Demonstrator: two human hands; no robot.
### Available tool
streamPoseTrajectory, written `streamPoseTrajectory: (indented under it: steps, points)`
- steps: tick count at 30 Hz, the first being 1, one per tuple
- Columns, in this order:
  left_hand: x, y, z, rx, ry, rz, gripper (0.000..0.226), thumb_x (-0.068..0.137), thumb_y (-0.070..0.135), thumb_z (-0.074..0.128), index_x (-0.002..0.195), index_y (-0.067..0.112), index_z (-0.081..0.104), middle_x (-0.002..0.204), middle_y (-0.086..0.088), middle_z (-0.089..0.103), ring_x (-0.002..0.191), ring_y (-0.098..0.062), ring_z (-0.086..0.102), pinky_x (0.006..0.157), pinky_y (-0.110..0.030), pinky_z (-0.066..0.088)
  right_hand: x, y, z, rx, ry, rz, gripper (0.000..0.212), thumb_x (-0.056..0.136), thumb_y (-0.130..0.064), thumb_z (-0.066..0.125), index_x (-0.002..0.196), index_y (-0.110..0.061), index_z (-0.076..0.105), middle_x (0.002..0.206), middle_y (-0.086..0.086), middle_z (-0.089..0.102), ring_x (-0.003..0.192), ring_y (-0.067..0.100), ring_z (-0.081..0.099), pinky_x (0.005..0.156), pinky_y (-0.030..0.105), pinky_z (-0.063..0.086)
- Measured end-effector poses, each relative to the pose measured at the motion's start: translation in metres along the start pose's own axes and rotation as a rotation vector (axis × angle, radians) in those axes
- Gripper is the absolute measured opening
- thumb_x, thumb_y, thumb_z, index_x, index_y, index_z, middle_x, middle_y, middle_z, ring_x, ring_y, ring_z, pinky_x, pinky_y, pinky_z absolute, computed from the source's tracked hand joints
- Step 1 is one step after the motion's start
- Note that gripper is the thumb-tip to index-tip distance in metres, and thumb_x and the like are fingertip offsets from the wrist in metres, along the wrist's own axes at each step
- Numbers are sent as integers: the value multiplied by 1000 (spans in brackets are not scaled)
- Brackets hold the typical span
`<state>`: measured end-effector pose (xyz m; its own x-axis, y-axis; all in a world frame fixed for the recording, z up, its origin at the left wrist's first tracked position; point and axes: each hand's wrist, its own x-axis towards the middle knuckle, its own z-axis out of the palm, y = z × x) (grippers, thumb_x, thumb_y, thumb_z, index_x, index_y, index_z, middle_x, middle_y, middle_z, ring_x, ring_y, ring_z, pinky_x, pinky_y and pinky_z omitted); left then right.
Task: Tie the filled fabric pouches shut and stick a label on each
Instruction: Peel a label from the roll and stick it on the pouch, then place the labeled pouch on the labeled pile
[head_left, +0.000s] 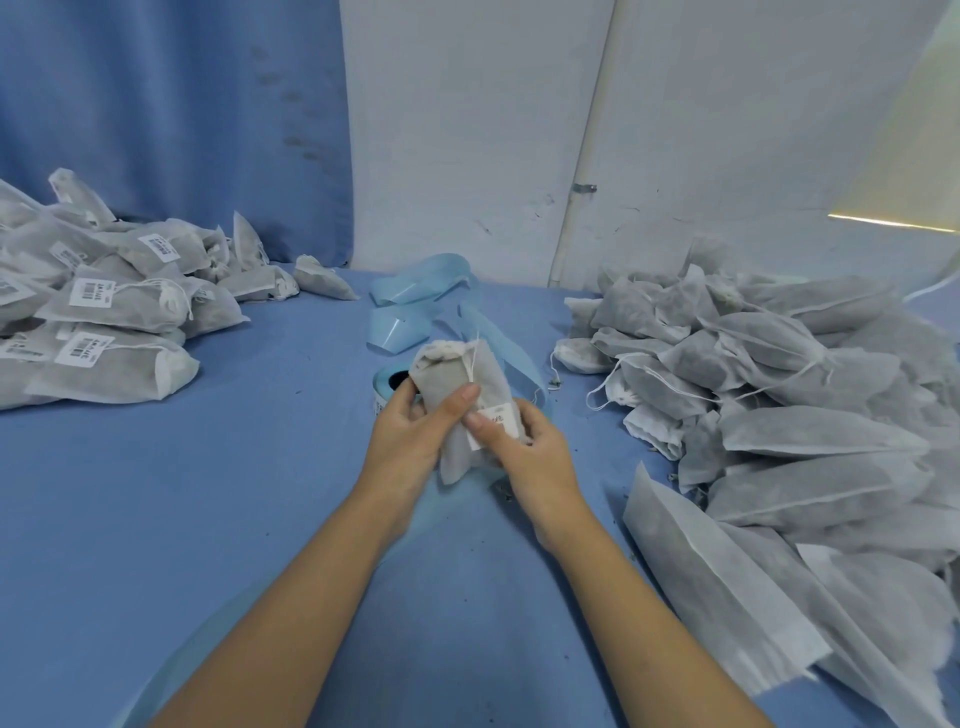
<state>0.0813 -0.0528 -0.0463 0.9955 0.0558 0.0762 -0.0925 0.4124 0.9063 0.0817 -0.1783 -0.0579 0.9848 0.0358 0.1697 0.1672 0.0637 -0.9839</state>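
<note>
I hold one grey filled pouch (451, 379) upright above the blue table, its drawstring top gathered. My left hand (410, 431) grips its left side, thumb lying across the front. My right hand (524, 441) holds the lower right side, and its thumb presses a white label (497, 422) onto the fabric. Right behind the pouch stands the label roll (387, 382), mostly hidden by it, with its pale blue backing strip (415, 306) curling away toward the wall.
A heap of labelled, tied pouches (104, 306) lies at the left. A larger heap of unlabelled pouches (779, 395) covers the right side and reaches the near right edge. A blue curtain and a white wall close off the back.
</note>
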Motion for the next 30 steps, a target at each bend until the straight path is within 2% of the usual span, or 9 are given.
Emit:
streamPoseTrajectory:
  steps: [3, 6, 12, 17, 20, 25, 27, 29, 30]
  points:
    - [-4, -4, 3, 47, -98, -19, 62, 62, 42, 79, 116, 15, 60, 107, -1, 73, 102, -19, 68, 87, -32, 54, 1, -3, -1, 160, 81, 24, 19, 82, -28, 73, 94, -15, 65, 79, -6, 70, 68, 5, 64, 60, 15, 48]
    - [-7, -9, 6, 106, -130, -78, 59, 59, 48, 76, 108, 17, 67, 104, 2, 74, 101, -13, 68, 77, -23, 56, 0, -3, 2, 157, 128, 9, 19, 86, -32, 69, 95, -16, 64, 81, -9, 72, 73, 3, 66, 61, 15, 49]
    - [-7, -7, 1, 97, -103, -167, 49, 63, 48, 71, 99, 15, 74, 99, 0, 75, 92, -8, 70, 68, -18, 52, -1, -5, 6, 51, 165, -10, 25, 96, -42, 51, 87, -21, 62, 68, -15, 64, 62, 2, 55, 53, 13, 43]
    - [-6, -7, -1, 2, -124, -209, 39, 68, 38, 71, 95, 11, 73, 97, -4, 75, 82, -7, 70, 63, -14, 52, -1, -5, 5, 144, 125, -3, 22, 98, -34, 51, 82, -23, 61, 68, -11, 62, 59, 4, 49, 54, 17, 40]
    - [-7, -5, -1, 16, -126, -205, 35, 70, 37, 70, 94, 11, 73, 96, -8, 75, 82, -15, 72, 60, -16, 52, 1, -5, 3, 268, 87, 12, 21, 97, -28, 54, 78, -21, 59, 69, -5, 60, 60, 7, 47, 53, 19, 36]
    - [-8, 1, 5, 142, -6, -83, 28, 76, 38, 69, 80, 10, 71, 68, -11, 72, 49, -15, 64, 47, -17, 49, 3, -3, 0, 288, 100, 74, 24, 97, -33, 50, 92, -13, 64, 75, 0, 59, 57, 9, 47, 53, 20, 37]
    - [1, 11, 3, -53, 136, 14, 14, 86, 26, 66, 82, 12, 68, 71, -5, 73, 57, -11, 67, 56, -17, 53, 3, -1, -2, 297, 96, 132, 27, 98, -31, 49, 96, -13, 68, 76, -3, 61, 56, 9, 49, 54, 19, 41]
    - [11, 28, -7, -373, 152, 116, 8, 90, 15, 60, 98, 14, 62, 103, 1, 72, 89, -9, 71, 81, -22, 56, 3, 0, -3, 263, 79, 162, 22, 97, -22, 51, 97, -11, 71, 78, -5, 64, 57, 9, 51, 56, 18, 44]
    - [13, 34, -12, -475, 137, 146, 21, 87, 12, 62, 107, 13, 58, 121, 1, 65, 103, -9, 67, 89, -26, 54, 2, 0, -3, 248, 76, 168, 20, 96, -18, 52, 96, -11, 71, 78, -5, 65, 57, 10, 51, 58, 19, 45]
